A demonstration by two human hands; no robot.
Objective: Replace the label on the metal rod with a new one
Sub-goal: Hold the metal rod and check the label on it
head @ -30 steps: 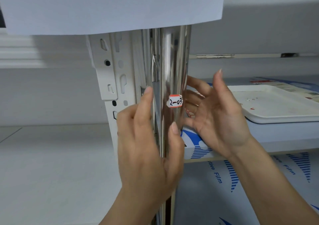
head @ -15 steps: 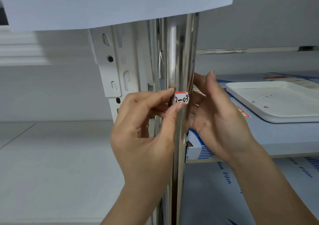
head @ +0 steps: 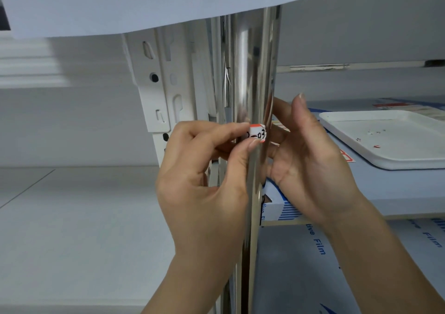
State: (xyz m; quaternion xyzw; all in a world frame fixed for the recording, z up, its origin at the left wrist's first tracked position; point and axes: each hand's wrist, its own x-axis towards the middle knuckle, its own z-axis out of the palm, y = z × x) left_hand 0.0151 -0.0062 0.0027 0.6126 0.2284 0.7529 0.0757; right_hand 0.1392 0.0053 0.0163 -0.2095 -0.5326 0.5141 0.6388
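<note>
Pinching the left edge of the red-and-white label (head: 258, 134) stuck on the upright metal rod (head: 252, 77), the left hand (head: 204, 176) works with thumb and forefinger, while the right hand (head: 310, 166) reaches behind the rod, fingers loosely spread.

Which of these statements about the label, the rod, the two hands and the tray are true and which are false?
1. The left hand pinches the label on the metal rod. True.
2. The right hand holds a new label. False: it holds nothing, and its fingers reach behind the rod.
3. The label has red edges and black handwriting. True.
4. The white tray lies on the floor. False: it rests on a shelf to the right.
5. The rod lies flat. False: it stands upright.
</note>
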